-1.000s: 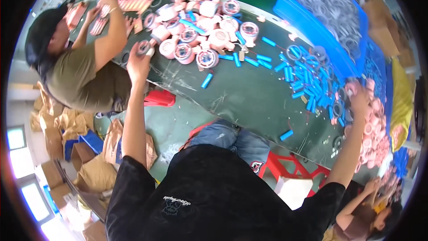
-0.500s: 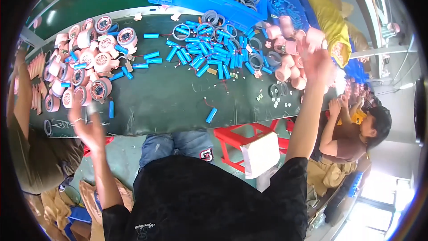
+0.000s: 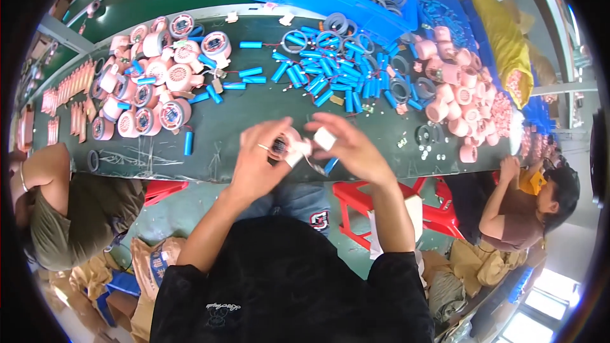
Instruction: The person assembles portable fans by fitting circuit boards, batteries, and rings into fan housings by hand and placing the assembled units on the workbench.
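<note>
The head view shows both hands meeting above the near edge of the tabletop (image 3: pixel 254 117). The left hand (image 3: pixel 257 162) is curled around a small pink round part (image 3: pixel 281 146), its open face seemingly turned toward the right hand (image 3: pixel 352 146). That hand pinches a small white piece (image 3: pixel 325 138) in its fingertips, just beside the round part, to its right and slightly higher. Blur hides whether the two touch. Blue cells (image 3: pixel 330 73) lie heaped toward the far edge, pink housings (image 3: pixel 454 86) at the right end, assembled units (image 3: pixel 159 86) at the left end.
</note>
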A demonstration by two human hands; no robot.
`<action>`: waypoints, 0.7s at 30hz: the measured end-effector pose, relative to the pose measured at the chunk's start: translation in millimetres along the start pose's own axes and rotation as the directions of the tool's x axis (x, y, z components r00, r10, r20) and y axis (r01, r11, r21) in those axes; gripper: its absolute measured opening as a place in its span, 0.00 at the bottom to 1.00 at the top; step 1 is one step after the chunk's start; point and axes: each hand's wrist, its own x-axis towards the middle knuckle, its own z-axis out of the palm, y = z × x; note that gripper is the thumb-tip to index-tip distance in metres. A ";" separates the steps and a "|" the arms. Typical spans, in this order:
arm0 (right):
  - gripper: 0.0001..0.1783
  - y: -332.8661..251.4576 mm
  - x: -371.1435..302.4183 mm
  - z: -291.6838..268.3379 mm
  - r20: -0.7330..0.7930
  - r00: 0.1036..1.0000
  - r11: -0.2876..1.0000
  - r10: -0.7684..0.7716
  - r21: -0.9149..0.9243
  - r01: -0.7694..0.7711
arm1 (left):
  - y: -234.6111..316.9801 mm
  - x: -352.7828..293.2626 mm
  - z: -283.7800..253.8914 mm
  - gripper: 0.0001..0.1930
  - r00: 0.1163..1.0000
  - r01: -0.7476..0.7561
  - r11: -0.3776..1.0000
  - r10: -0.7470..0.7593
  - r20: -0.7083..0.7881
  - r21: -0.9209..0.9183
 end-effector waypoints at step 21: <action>0.25 42.0 -19.9 51.0 -0.378 0.780 0.329 -0.499 -0.915 -0.233 | 2.0 68.6 -26.4 0.23 0.930 -0.171 0.850 -0.028 0.367 0.498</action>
